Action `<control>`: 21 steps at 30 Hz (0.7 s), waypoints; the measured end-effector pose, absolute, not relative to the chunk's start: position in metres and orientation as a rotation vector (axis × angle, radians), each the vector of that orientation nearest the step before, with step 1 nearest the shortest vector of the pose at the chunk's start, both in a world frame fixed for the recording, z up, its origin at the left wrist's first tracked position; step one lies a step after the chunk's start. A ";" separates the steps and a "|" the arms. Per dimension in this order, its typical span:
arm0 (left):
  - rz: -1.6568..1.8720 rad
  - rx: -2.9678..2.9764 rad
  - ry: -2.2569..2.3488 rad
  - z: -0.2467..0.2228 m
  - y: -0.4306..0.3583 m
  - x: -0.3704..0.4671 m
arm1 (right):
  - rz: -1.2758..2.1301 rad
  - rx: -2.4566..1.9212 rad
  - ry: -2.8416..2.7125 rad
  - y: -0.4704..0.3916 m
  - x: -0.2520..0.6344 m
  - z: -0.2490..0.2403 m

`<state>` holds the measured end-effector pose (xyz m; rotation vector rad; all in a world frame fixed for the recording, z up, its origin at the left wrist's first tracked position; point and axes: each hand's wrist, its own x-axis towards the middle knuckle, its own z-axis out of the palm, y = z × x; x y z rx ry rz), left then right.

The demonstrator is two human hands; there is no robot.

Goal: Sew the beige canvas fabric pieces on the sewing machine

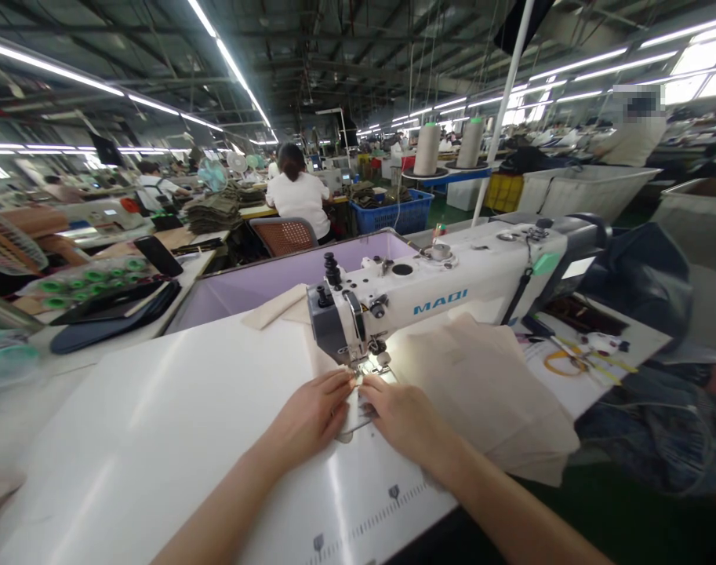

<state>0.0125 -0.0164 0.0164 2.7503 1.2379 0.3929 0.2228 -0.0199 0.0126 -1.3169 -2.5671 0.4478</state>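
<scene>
A white sewing machine (452, 286) stands on the white table (175, 416), its needle area lit. Just in front of the needle, my left hand (314, 408) has its fingers pressed together on the edge of a beige fabric piece (318, 353). My right hand (401, 416) is close beside it, fingertips bent down at the presser foot, pinching or pressing the same small spot. What lies under the fingertips is mostly hidden. A larger beige cloth (487, 384) spreads under the machine arm and over the table's right edge.
Yellow-handled scissors (566, 362) lie at the right. Behind the table is a lilac bin (245, 286). Thread cones (427, 149) stand on a blue rack. A person in white (297, 196) sits ahead. Dark folded fabric (116, 318) and green-ended spools (92, 276) are at the left.
</scene>
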 end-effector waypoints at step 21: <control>0.345 2.742 1.429 0.018 -0.015 0.007 | 0.520 -1.377 -2.458 -0.039 0.229 0.000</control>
